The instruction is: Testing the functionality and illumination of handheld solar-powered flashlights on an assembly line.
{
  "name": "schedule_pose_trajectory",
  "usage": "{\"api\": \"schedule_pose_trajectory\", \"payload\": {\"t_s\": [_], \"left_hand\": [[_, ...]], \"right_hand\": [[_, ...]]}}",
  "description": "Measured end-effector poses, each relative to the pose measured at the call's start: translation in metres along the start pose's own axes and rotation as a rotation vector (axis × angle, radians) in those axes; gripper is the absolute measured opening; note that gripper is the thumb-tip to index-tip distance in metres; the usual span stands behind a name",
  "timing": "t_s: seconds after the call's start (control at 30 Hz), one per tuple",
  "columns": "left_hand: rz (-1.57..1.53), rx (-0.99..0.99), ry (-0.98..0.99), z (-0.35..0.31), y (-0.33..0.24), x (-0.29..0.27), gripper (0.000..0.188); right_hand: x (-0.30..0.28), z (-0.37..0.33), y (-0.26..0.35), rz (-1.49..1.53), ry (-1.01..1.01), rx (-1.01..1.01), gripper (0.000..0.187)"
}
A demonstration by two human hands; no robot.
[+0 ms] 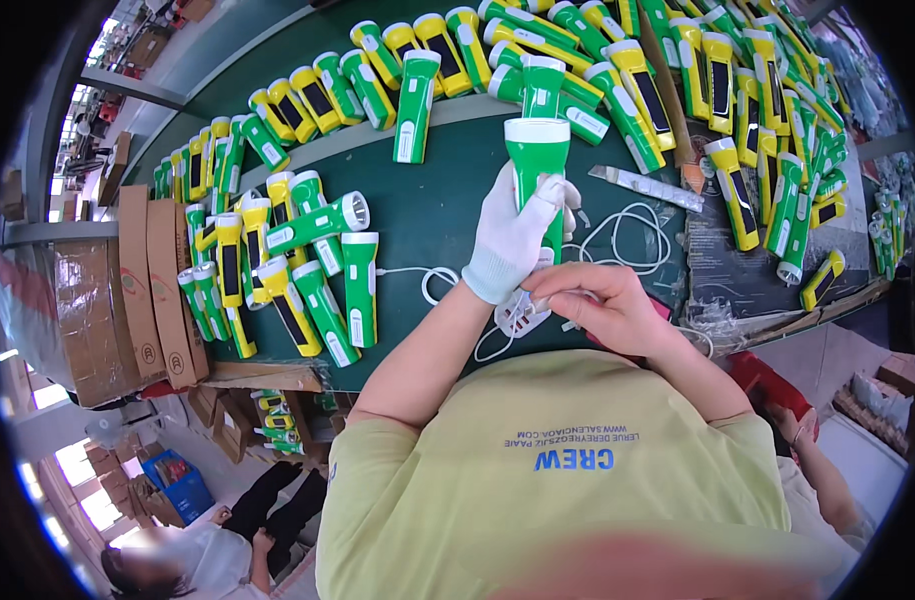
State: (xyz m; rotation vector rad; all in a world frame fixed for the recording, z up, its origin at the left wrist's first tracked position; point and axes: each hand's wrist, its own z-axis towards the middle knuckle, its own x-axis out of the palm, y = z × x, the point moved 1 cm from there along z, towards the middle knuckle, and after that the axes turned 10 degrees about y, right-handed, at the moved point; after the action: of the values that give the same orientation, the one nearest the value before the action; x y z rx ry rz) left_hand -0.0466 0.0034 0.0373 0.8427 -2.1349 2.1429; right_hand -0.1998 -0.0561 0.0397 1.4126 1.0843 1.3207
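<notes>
A white knit glove covers my left hand (512, 238), which is wrapped round a green flashlight (537, 155) with a white rim. The flashlight stands head away from me, its tail toward my body. At that tail end my bare right hand (607, 303) is closed in a pinch; what lies between its fingertips is too small to make out. Just under my hands is a white power strip (517, 318), partly hidden. A white cable (632, 225) loops on the table to the right. Left of my hands, another green flashlight (360, 290) has a white cable at its side.
Rows of green and yellow flashlights (437, 50) line the far side of the green table (427, 215). More are heaped at the right, and a group lies at the left beside cardboard pieces (162, 290). A person (207, 550) sits at lower left; another person's arm (822, 475) shows at right.
</notes>
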Motion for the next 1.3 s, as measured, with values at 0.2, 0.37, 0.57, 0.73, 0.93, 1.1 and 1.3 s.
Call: {"api": "schedule_pose_trajectory", "payload": {"t_s": [0.2, 0.37, 0.57, 0.73, 0.93, 1.1, 1.3], "left_hand": [[-0.516, -0.083, 0.181, -0.009, 0.0, -0.004, 0.067], [-0.599, -0.195, 0.204, -0.021, 0.002, -0.002, 0.074], [-0.442, -0.201, 0.053, -0.026, -0.009, 0.011, 0.064], [-0.23, 0.036, 0.038, -0.034, -0.011, 0.015, 0.056], [-0.602, -0.138, 0.268, -0.038, -0.022, 0.015, 0.074], [-0.416, 0.223, 0.19, -0.03, -0.027, 0.012, 0.06], [-0.238, 0.175, 0.067, -0.021, -0.012, 0.033, 0.049]], "right_hand": [[-0.028, 0.003, 0.027, -0.013, -0.284, -0.102, 0.014], [-0.036, 0.011, 0.049, -0.268, -0.314, -0.15, 0.012], [-0.03, 0.016, 0.052, -0.348, -0.4, -0.182, 0.01], [-0.024, 0.015, 0.059, -0.683, -0.363, -0.228, 0.008], [-0.028, 0.017, 0.063, -0.658, -0.341, -0.289, 0.005], [-0.104, -0.003, 0.033, -0.473, -0.918, -0.207, 0.016], [-0.011, -0.006, 0.04, -0.935, -0.43, -0.107, 0.063]]}}
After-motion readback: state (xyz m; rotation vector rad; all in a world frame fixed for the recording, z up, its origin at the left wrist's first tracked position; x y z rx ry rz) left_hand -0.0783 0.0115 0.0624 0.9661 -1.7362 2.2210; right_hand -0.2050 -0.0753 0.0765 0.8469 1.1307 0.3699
